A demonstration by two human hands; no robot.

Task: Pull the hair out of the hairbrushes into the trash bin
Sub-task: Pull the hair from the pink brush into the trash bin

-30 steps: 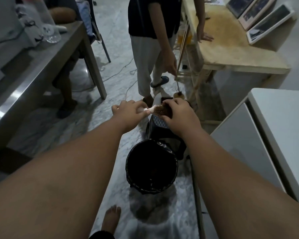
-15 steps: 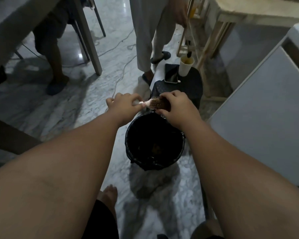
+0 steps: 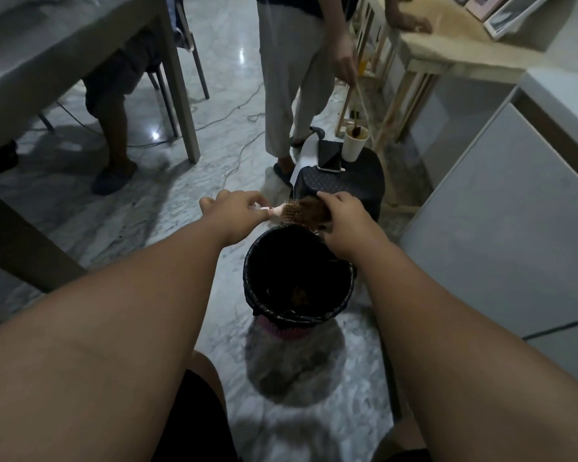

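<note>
A pale hairbrush [image 3: 289, 213] with light bristles is held level just above the far rim of the trash bin [image 3: 257, 295], which has a black liner. My left hand [image 3: 236, 213] grips its handle. My right hand [image 3: 342, 221] has its fingers closed on the brown hair [image 3: 312, 212] matted over the brush head. A small brown clump of hair [image 3: 297, 295] lies inside the bin.
A dark stool [image 3: 351, 186] stands just beyond the bin and carries a phone [image 3: 329, 155] and a paper cup [image 3: 355, 143]. A standing person [image 3: 291, 71] is behind it. A seated person's legs [image 3: 112, 128] are under the grey table [image 3: 64, 55] at left. White cabinet [image 3: 497, 221] at right.
The view has tilted up a little since half a second ago. Both hands stay at the bin's far rim, and more brown hair shows bunched under my right fingers.
</note>
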